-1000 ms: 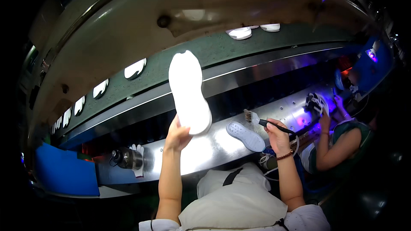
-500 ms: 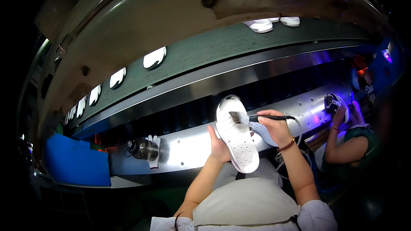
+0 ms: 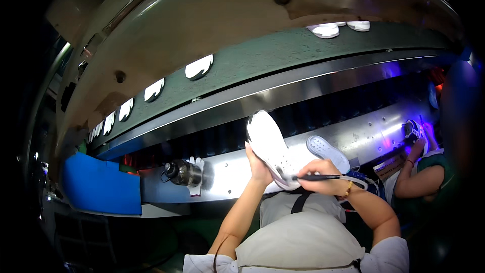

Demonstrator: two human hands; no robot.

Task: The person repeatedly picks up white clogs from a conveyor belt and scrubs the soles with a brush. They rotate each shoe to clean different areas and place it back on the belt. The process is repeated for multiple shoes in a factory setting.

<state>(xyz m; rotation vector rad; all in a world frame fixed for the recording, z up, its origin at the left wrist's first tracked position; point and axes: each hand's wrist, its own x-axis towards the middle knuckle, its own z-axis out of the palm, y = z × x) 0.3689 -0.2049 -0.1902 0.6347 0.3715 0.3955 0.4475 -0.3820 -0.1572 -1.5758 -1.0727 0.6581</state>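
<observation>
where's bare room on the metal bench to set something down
The bench looks bare between the white glove and left hand, and between the loose grey sole and the co-worker's shoe. Crowded: around the right hand and held white sole.

Glossy metal worktop (image 3: 217, 174), matt scuffed conveyor belt (image 3: 247, 60), smooth-looking shoe sole (image 3: 269, 141), smooth plastic-looking brush handle (image 3: 317, 177), matt cloth apron (image 3: 300, 235)

Bench (image 3: 220, 178) free between glove (image 3: 197, 187) and hands (image 3: 259, 168); bottle (image 3: 184, 173) bars left, metal rail (image 3: 283, 94) ahead.
</observation>
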